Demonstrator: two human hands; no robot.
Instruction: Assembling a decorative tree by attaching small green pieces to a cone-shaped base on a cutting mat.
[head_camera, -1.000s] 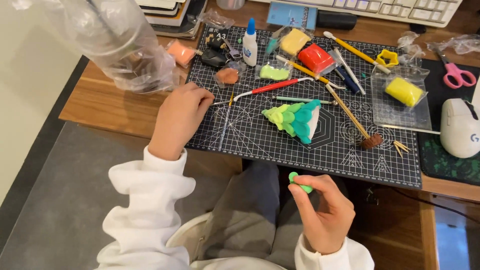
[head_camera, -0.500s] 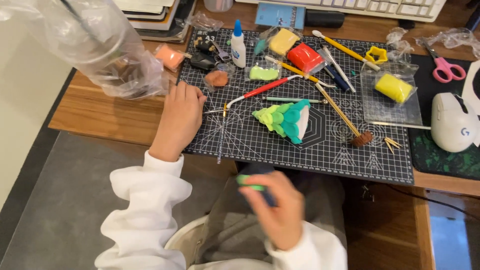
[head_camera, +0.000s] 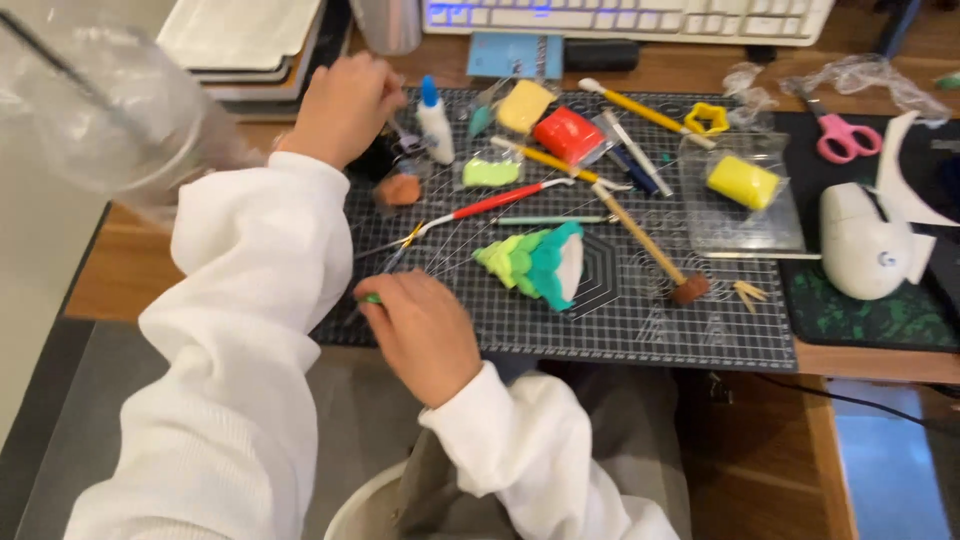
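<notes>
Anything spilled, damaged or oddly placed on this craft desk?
Nothing spilled or broken. The clay tree lies on its side on the cutting mat, and tools are scattered loosely around it. The right hand holds a small green piece.

Surface: wooden desk, brown, bare along its left and near edges.
Centre: dark gridded cutting mat, flat on the desk, reaching close to the near edge.
Right: black-and-green mouse pad, touching the cutting mat's right edge.
Far: white keyboard.
Far left: stack of white trays.
</notes>
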